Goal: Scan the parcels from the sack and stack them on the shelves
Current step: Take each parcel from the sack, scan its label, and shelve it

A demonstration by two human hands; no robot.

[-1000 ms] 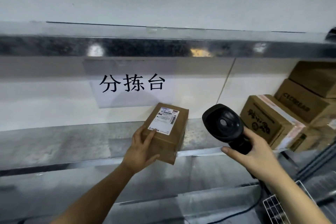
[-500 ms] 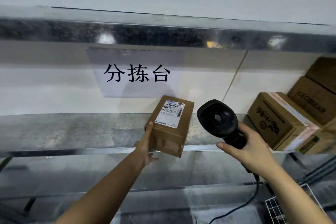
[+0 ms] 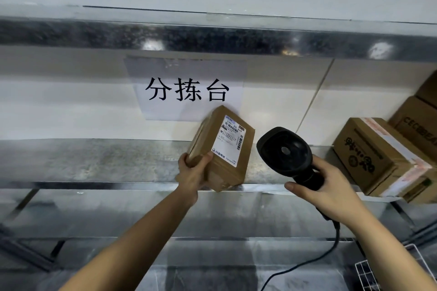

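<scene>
A small brown cardboard parcel point(image 3: 223, 149) with a white shipping label stands tilted on its lower end at the front edge of the metal shelf point(image 3: 94, 160). My left hand point(image 3: 192, 175) grips its lower left corner, thumb on the labelled face. To the right, my right hand point(image 3: 328, 186) holds a black corded barcode scanner point(image 3: 287, 152), its head level with the parcel and its window facing me.
Several printed cardboard boxes point(image 3: 383, 158) are stacked on the same shelf at the right. A paper sign point(image 3: 186, 88) with black characters hangs on the white wall behind. Another metal shelf point(image 3: 212, 35) runs above. A white wire basket point(image 3: 369, 271) shows at the lower right.
My left hand has tipped the parcel up more steeply and shifted from its side to its lower left corner. The scanner hand has stayed beside it.
</scene>
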